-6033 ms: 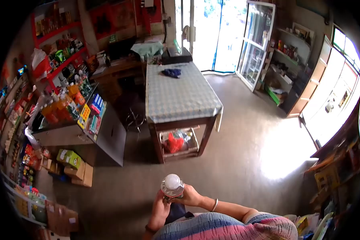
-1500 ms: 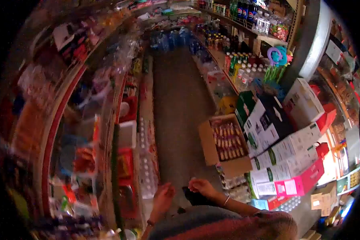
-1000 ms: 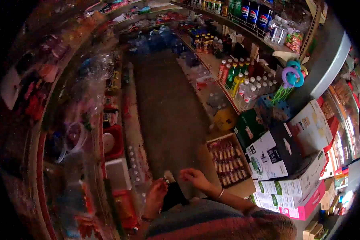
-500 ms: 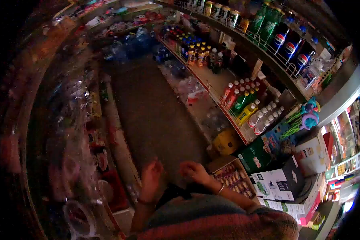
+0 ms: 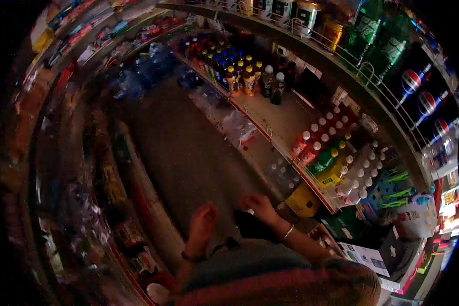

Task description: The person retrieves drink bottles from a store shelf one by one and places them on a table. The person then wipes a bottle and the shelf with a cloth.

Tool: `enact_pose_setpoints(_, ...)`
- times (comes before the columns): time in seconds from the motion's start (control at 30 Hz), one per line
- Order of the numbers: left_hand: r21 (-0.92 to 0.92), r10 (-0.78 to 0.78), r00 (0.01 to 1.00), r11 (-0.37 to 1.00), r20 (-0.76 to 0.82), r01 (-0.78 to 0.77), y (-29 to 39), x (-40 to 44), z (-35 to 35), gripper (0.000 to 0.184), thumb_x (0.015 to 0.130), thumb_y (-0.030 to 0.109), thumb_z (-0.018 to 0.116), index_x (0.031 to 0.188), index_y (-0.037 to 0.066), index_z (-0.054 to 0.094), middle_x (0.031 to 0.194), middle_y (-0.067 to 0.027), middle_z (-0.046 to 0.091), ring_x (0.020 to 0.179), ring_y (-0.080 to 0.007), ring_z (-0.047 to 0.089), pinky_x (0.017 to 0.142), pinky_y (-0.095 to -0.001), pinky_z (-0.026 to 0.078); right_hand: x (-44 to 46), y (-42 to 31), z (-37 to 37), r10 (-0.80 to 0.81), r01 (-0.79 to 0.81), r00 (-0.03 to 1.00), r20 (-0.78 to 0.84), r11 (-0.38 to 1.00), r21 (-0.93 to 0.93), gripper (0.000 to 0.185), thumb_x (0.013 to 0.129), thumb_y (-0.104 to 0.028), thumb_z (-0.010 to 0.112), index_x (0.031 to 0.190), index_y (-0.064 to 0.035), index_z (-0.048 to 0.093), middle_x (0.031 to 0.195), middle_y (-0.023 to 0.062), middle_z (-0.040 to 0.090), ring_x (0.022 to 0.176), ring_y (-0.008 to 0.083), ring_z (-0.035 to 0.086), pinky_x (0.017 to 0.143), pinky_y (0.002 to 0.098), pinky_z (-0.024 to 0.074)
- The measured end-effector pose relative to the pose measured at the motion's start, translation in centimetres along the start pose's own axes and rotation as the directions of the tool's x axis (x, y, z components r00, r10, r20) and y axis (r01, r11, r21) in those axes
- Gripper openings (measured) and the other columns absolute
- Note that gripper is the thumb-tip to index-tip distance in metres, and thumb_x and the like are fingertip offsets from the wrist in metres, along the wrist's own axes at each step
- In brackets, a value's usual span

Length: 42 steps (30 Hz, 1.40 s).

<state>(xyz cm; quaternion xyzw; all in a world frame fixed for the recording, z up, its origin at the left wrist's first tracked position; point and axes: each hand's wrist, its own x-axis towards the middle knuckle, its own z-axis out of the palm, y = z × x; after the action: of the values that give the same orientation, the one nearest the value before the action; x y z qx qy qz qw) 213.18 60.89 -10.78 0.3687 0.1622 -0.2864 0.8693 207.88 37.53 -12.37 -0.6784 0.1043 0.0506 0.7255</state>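
Observation:
My left hand (image 5: pixel 203 223) is raised in front of my body, above the dark floor (image 5: pixel 173 148). Its fingers point up, loosely bent, and no object shows in them. Just to the right, my right hand (image 5: pixel 260 207) hangs in the air with a bracelet (image 5: pixel 289 231) on the wrist. The fingers of that hand are bent but apart; a small pale spot by the fingertips is too small to make out. Neither hand touches the shelves. Nearest to the right hand is a yellow box (image 5: pixel 303 200) at the foot of the right-hand shelf.
Along the right, a shelf (image 5: pixel 270 122) bears orange-drink bottles (image 5: pixel 248 81), red-drink bottles (image 5: pixel 305 150) and others. Above run cans (image 5: pixel 305 19), green bottles (image 5: pixel 364 28) and Pepsi bottles (image 5: pixel 412 81). Cartons (image 5: pixel 364 257) stand low right. Blurred goods line the left; blue-wrapped bottles (image 5: pixel 143 71) lie ahead.
My view has moved forward and turned, so the right-hand shelves and bottles look larger and closer. Both hands stay raised before me; the right hand has shifted slightly right and up in view.

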Motion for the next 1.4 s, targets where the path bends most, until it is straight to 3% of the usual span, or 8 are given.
enact_pose_setpoints(0.2,0.607,0.133,0.990,0.783,0.055,-0.139,6.0,8.3,11.6,0.024,0.089,0.010,0.053,0.113,0.005,0.056,0.103,-0.0078,0.060,0.095,-0.0199,0.059,0.084,-0.0333,0.048,9.8,-8.4,-5.0,-0.090,0.094,0.993,-0.074,0.994,0.056,0.017,0.091,-0.010,0.049,0.103,-0.0008,0.057,0.087,0.0035,0.059,0.080,0.0122,0.055,0.073,0.0266,0.0459)
enact_pose_setpoints(0.33,0.440,-0.071,0.992,0.898,0.100,0.020,5.9,15.8,14.7,0.027,0.090,0.012,0.053,0.117,0.005,0.054,0.107,-0.0084,0.060,0.100,-0.0207,0.057,0.088,-0.0340,0.047,14.5,-9.6,-9.3,-0.108,0.103,0.974,-0.198,0.994,-0.035,0.019,0.090,-0.007,0.050,0.105,-0.0005,0.057,0.090,0.0055,0.061,0.083,0.0129,0.058,0.074,0.0270,0.0473)
enact_pose_setpoints(0.43,0.218,-0.076,0.889,0.976,0.451,-0.027,3.4,22.4,13.7,0.031,0.091,0.014,0.054,0.120,0.004,0.052,0.114,-0.0094,0.058,0.102,-0.0204,0.057,0.090,-0.0347,0.047,17.7,-10.6,-12.4,-0.257,0.148,0.923,-0.287,0.925,-0.350,0.021,0.088,-0.005,0.051,0.108,0.0007,0.056,0.094,0.0076,0.063,0.084,0.0139,0.061,0.074,0.0284,0.0490)
enact_pose_setpoints(0.5,0.540,-0.094,0.806,0.787,0.584,-0.299,4.4,26.3,16.9,0.034,0.091,0.016,0.054,0.121,0.003,0.050,0.119,-0.0101,0.056,0.102,-0.0207,0.057,0.090,-0.0344,0.047,19.7,-14.8,-13.5,-0.260,0.124,0.902,-0.344,0.921,-0.369,0.022,0.088,-0.002,0.051,0.108,0.0015,0.056,0.096,0.0100,0.064,0.084,0.0144,0.062,0.073,0.0294,0.0497)
enact_pose_setpoints(0.67,0.464,-0.399,0.727,0.877,0.558,0.125,4.4,37.2,22.1,0.048,0.091,0.029,0.056,0.128,0.000,0.045,0.116,-0.0137,0.056,0.105,-0.0243,0.058,0.089,-0.0370,0.048,28.6,-15.8,-19.1,-0.288,-0.012,0.796,-0.533,0.872,-0.489,0.029,0.085,-0.006,0.055,0.113,0.0002,0.055,0.102,0.0154,0.063,0.085,0.0220,0.063,0.075,0.0331,0.0503)
enact_pose_setpoints(0.87,0.532,-0.521,0.683,0.816,0.512,0.224,4.5,46.8,27.5,0.053,0.090,0.016,0.054,0.136,-0.001,0.033,0.088,-0.0018,0.049,0.077,-0.0121,0.048,0.071,-0.0272,0.042,38.1,-18.5,-23.9,-0.481,-0.330,0.727,-0.490,0.380,-0.864,0.045,0.082,-0.019,0.062,0.122,-0.0042,0.049,0.112,0.0189,0.057,0.099,0.0379,0.056,0.086,0.0439,0.0450)
enact_pose_setpoints(1.03,0.499,-0.522,0.689,0.826,0.502,0.262,5.0,50.5,30.5,0.061,0.090,0.016,0.053,0.142,0.001,0.024,0.084,0.0003,0.046,0.074,-0.0106,0.043,0.072,-0.0263,0.040,41.8,-17.9,-26.3,-0.160,-0.469,0.774,-0.613,0.505,-0.724,0.051,0.084,-0.026,0.060,0.128,-0.0054,0.044,0.122,0.0186,0.051,0.113,0.0363,0.047,0.096,0.0424,0.0382)
enact_pose_setpoints(1.4,0.344,-0.655,0.526,0.745,0.543,0.572,-1.4,58.2,28.0,0.022,0.093,0.024,0.050,0.109,0.010,0.054,0.100,-0.0054,0.060,0.089,-0.0191,0.056,0.097,-0.0437,0.041,38.2,-12.1,-25.2,-0.170,-0.351,0.752,-0.637,0.715,-0.605,0.050,0.088,-0.031,0.054,0.130,-0.0067,0.042,0.129,0.0152,0.046,0.119,0.0304,0.043,0.100,0.0392,0.0353)
